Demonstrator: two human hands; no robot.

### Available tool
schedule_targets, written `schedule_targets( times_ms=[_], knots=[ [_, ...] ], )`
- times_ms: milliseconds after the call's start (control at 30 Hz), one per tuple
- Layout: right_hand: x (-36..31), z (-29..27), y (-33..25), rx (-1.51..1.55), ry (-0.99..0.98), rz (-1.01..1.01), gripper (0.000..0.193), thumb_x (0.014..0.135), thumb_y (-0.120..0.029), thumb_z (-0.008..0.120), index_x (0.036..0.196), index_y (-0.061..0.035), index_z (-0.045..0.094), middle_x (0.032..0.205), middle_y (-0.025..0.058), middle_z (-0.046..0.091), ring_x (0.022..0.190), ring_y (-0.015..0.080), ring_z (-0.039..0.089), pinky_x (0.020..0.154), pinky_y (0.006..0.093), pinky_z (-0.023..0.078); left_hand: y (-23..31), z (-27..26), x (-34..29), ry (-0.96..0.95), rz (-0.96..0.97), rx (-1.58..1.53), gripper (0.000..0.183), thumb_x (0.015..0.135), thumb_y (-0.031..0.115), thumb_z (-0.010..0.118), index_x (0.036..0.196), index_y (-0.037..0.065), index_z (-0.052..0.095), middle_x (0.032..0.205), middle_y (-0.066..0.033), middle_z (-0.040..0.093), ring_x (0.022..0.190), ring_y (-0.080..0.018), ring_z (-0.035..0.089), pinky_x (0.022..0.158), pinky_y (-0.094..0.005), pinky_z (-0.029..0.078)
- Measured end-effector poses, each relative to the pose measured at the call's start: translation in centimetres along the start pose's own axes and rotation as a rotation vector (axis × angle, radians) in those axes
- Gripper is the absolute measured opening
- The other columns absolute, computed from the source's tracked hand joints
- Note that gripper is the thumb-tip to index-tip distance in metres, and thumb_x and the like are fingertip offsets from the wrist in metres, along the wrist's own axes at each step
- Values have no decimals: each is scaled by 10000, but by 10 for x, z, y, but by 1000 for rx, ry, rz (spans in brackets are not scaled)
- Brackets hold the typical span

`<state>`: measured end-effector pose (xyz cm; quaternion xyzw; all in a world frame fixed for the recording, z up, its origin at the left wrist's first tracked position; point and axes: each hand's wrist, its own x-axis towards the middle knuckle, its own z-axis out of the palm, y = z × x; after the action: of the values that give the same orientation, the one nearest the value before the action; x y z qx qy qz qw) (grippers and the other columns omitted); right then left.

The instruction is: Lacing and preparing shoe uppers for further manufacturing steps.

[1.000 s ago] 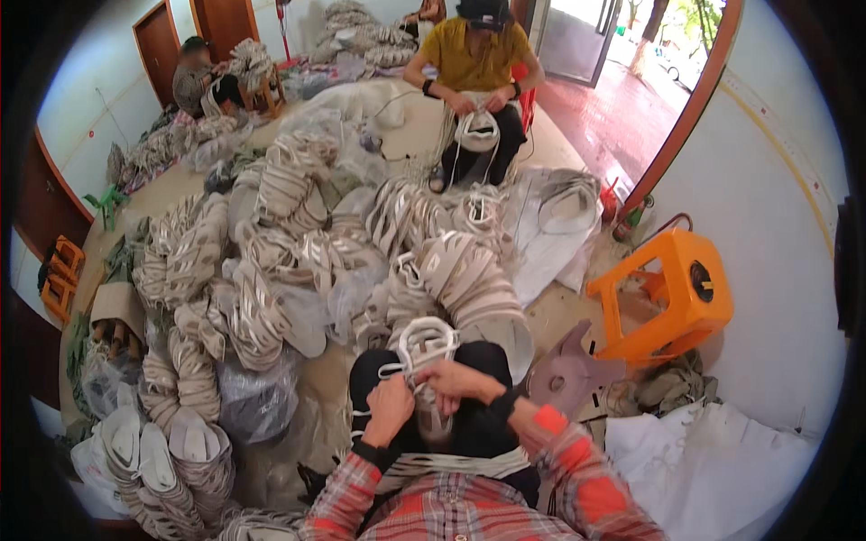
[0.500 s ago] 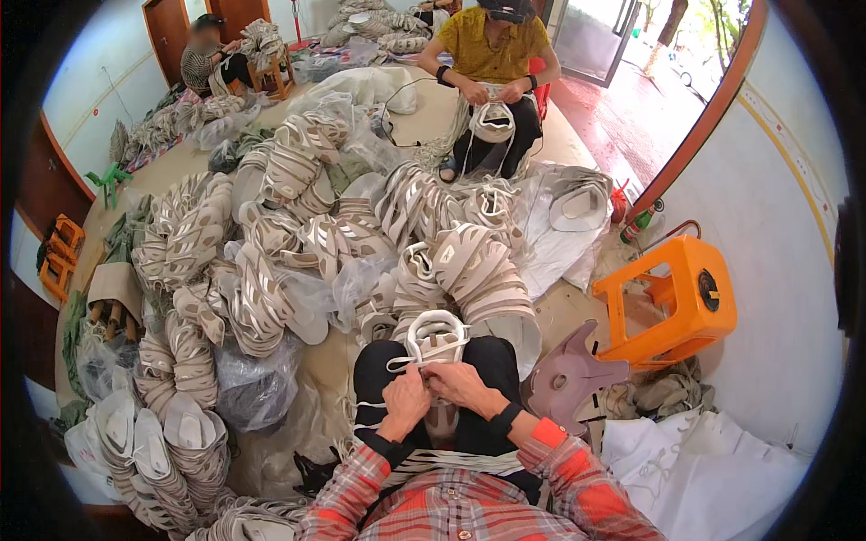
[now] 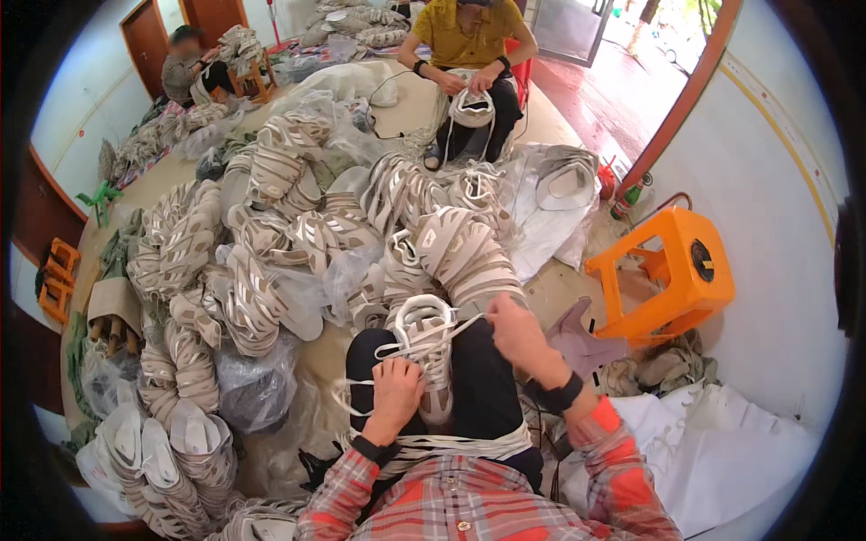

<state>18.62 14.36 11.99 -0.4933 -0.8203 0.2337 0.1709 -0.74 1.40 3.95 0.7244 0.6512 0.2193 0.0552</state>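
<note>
A beige and white shoe upper (image 3: 437, 361) lies between my knees with its collar pointing away from me. White shoelace (image 3: 440, 341) is threaded through its front and crosses over it. My right hand (image 3: 519, 334) is closed in a pinch on a lace end, drawn tight out to the right of the upper. My left hand (image 3: 396, 389) is closed against the upper's left edge, fingers bent; a lace loop shows just beyond it. A bundle of white laces (image 3: 469, 444) lies across my lap.
Stacks of shoe uppers (image 3: 465, 252) lie ahead and left, among clear plastic bags (image 3: 255, 383). An orange stool (image 3: 672, 275) stands on its side at right, near white sheeting (image 3: 713, 460). A co-worker (image 3: 465, 54) sits ahead handling another upper; a second person (image 3: 185, 68) sits farther left.
My hands were together over the upper's near side; now the right has moved up and right, pulling a lace out. The left has shifted slightly left. The view has tilted a little.
</note>
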Motion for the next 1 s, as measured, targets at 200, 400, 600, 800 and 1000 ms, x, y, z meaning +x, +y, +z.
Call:
schedule_targets(
  times_ms=[200, 400, 600, 800, 1000],
  knots=[
    [0, 54, -30, 1851, -216, 137, 125, 899, -61, 493, 1005, -5, 455, 1075, 192, 559, 1034, 277, 566, 887, 389, 483, -16, 2, 24, -134, -134, -251, 148, 778, 165, 592, 883, 62, 574, 734, -79, 498, 687, -223, 478, 621, -330, 376],
    [-19, 56, 20, 1905, -75, 333, 116, 803, 14, 576, 918, 10, 578, 958, 88, 600, 868, 201, 589, 796, 328, 495, -48, -40, 24, -642, -451, -868, 229, 914, 213, 477, 818, 23, 561, 619, -6, 508, 557, -80, 477, 491, -262, 387],
    [-98, -148, 195, 1489, 1057, 98, 71, 760, 35, 524, 825, 8, 534, 779, 41, 548, 701, 128, 511, 711, 225, 458, -44, -41, 5, -444, -3, -890, 137, 836, 192, 559, 855, 63, 603, 727, -32, 567, 692, -146, 538, 705, -255, 402],
    [-199, -268, 286, 1424, 888, -118, 255, 828, -5, 549, 1076, 45, 515, 1044, 115, 583, 937, 155, 577, 916, 281, 458, -28, -22, 17, -326, -135, -554, 188, 767, 83, 576, 950, 81, 617, 918, -72, 587, 828, -230, 553, 824, -306, 390],
    [-189, -324, 130, 1025, 1470, -45, 307, 844, -51, 578, 1129, 45, 519, 994, 105, 574, 767, 72, 561, 653, 159, 443, 1, -6, 30, -45, 146, -677, 219, 763, 12, 558, 979, 36, 580, 867, -124, 557, 861, -302, 546, 767, -355, 444]
  ],
)
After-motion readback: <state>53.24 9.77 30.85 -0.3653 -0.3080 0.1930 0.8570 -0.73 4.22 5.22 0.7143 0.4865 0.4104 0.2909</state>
